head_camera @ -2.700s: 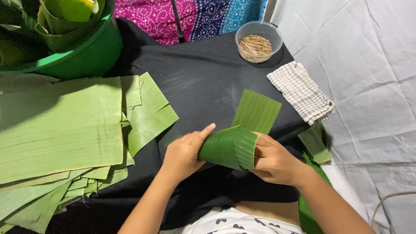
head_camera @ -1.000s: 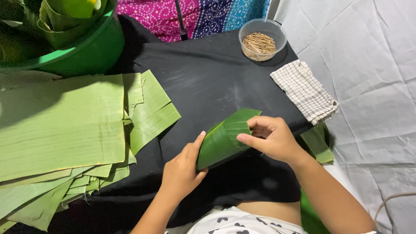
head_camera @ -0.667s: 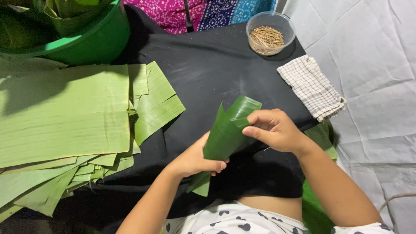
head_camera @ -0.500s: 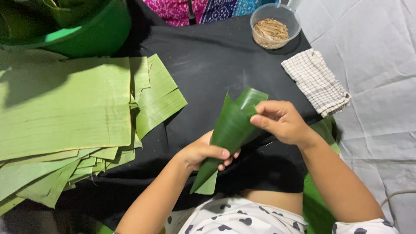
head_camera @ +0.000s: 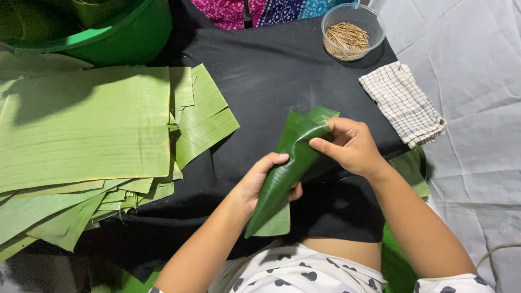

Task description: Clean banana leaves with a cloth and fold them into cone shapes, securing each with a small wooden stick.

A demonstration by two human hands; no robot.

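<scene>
A black cloth (head_camera: 260, 70) covers the surface before us, on a pale sheet (head_camera: 477, 108). Above it we hold a banana leaf cone (head_camera: 287, 168), point toward our lap. Our left hand (head_camera: 260, 182) wraps its lower half, fingers curled around it; our right hand (head_camera: 350, 146) pinches the open upper rim. A stack of flat leaves (head_camera: 87, 135) lies to our left, near a green tub (head_camera: 125, 38). A bowl of sticks (head_camera: 350, 32) and a checked cloth (head_camera: 404, 103) sit beyond.
</scene>
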